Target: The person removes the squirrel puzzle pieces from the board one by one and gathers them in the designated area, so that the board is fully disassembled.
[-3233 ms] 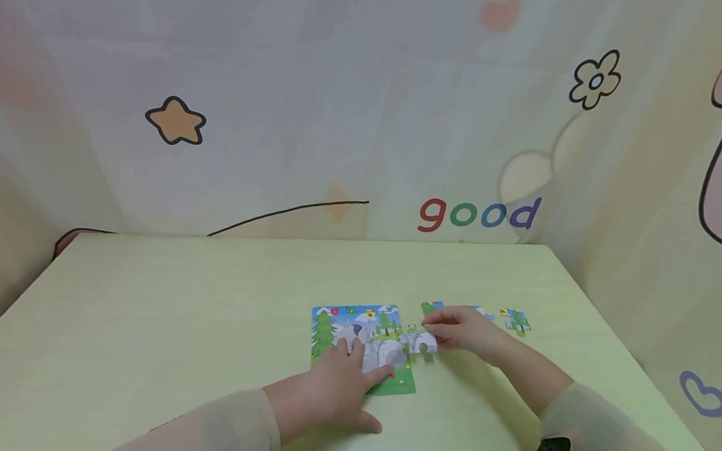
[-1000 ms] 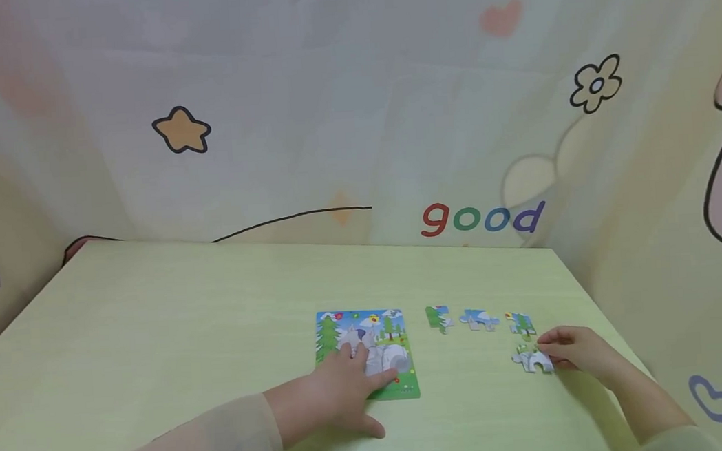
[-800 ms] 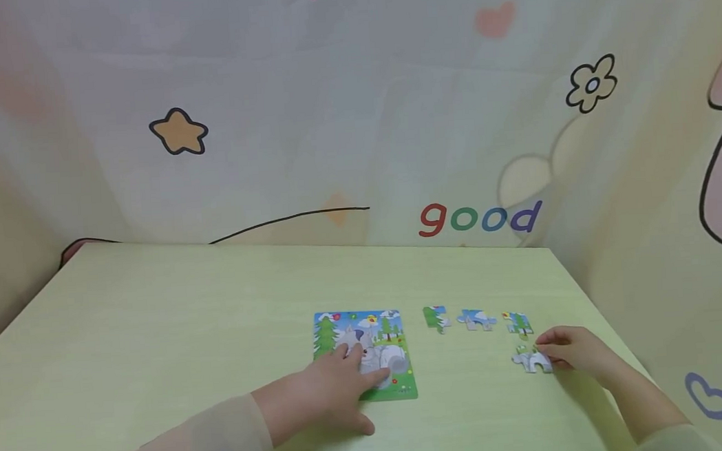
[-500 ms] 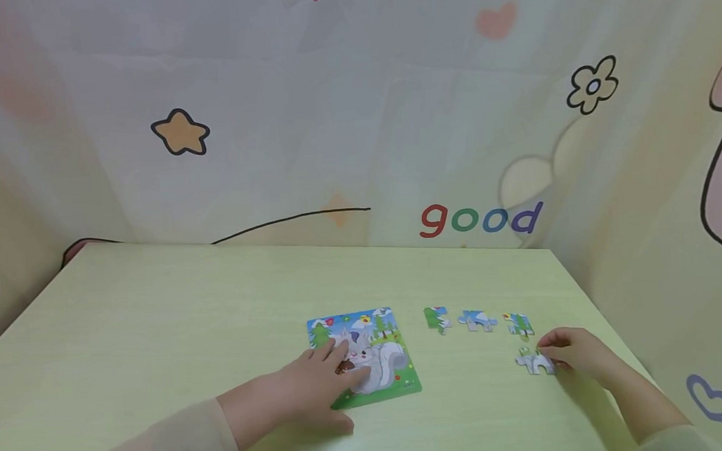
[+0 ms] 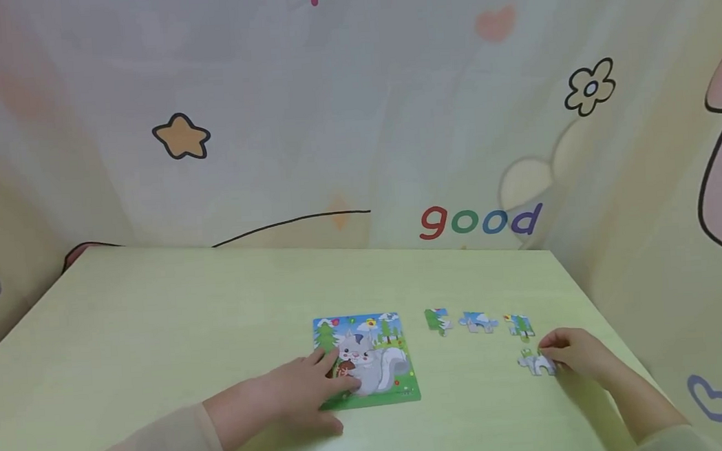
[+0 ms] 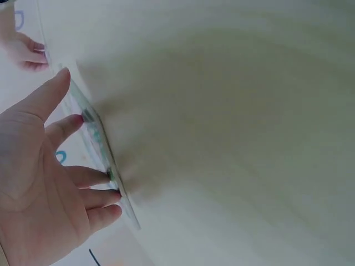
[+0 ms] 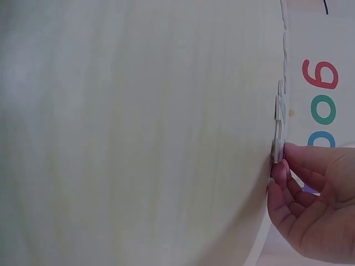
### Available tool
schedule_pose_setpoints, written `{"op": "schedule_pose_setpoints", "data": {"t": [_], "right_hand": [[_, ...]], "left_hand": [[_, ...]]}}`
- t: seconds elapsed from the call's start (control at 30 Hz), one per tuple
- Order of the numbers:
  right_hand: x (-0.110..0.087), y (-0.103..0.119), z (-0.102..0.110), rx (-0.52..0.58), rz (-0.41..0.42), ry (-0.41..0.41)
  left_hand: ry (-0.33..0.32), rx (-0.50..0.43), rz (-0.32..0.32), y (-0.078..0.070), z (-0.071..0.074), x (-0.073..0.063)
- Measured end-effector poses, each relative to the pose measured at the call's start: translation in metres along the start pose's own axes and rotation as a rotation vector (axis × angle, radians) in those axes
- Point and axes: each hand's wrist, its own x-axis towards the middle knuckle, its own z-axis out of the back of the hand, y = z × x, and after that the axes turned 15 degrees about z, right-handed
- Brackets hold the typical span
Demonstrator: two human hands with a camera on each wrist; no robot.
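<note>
A square squirrel picture board (image 5: 385, 372) lies flat on the table in the head view. My left hand (image 5: 291, 397) rests on its left side with spread fingers, covering the lower left part. The left wrist view shows those fingertips (image 6: 113, 194) touching the board's edge region. At the right, my right hand (image 5: 576, 352) pinches the right edge of a grey-and-white jigsaw piece (image 5: 535, 364). In the right wrist view, the thumb and fingers meet at the end of that jigsaw piece (image 7: 279, 133), which lies low at the table surface.
Behind the held piece, a row holds a green tree piece (image 5: 436, 320), a blue-and-grey piece (image 5: 478, 321) and a piece with a tree (image 5: 519, 326). The pale table (image 5: 205, 311) meets a printed curtain (image 5: 282, 154) at the back.
My right hand has carried the jigsaw piece from beside the board to the right, below the row. My left hand has slid left, uncovering more squirrel; the board tilted, then turned back nearly straight.
</note>
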Motion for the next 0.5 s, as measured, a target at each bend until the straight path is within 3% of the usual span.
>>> {"op": "schedule_pose_setpoints", "data": {"t": [0.13, 0.33, 0.5], "right_hand": [[0.003, 0.006, -0.002, -0.061, -0.041, -0.001], [0.005, 0.015, -0.003, -0.118, -0.063, -0.005], [0.007, 0.031, -0.01, -0.121, 0.011, -0.004]], "left_hand": [[0.012, -0.017, 0.021, 0.0, -0.002, -0.002], [0.008, 0.03, 0.032, -0.002, -0.001, -0.002], [0.018, 0.033, 0.052, -0.005, -0.002, -0.005]]}}
